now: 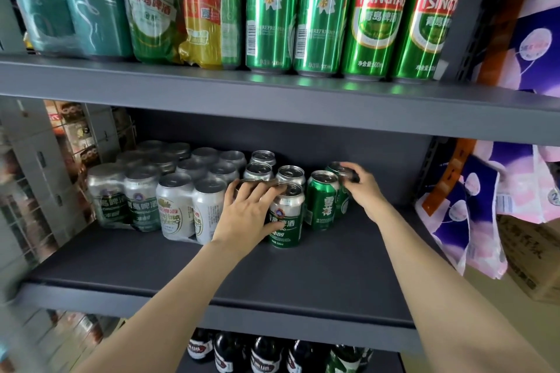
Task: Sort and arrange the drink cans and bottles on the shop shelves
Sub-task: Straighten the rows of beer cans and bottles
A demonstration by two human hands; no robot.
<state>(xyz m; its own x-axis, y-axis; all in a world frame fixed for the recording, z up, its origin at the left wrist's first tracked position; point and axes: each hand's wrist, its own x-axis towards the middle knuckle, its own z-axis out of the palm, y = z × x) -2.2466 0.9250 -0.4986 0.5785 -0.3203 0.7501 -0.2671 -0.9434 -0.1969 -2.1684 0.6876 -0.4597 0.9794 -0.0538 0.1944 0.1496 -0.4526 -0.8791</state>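
On the middle shelf [303,275] stand several short beer cans. My left hand [245,209] lies over the top of a can that it mostly hides, fingers curled round its rim, thumb against a silver-and-green can [286,221]. My right hand [359,185] grips the top of a green can [339,172] at the rear right. Another green can [322,200] stands just in front of that one. More loose silver cans [291,174] stand behind.
Shrink-wrapped packs of silver cans [145,191] fill the shelf's left. Tall green cans [378,15] and wrapped packs line the upper shelf [272,91]. Dark bottles [263,354] stand below. Purple packages [472,206] hang at the right. The shelf front is bare.
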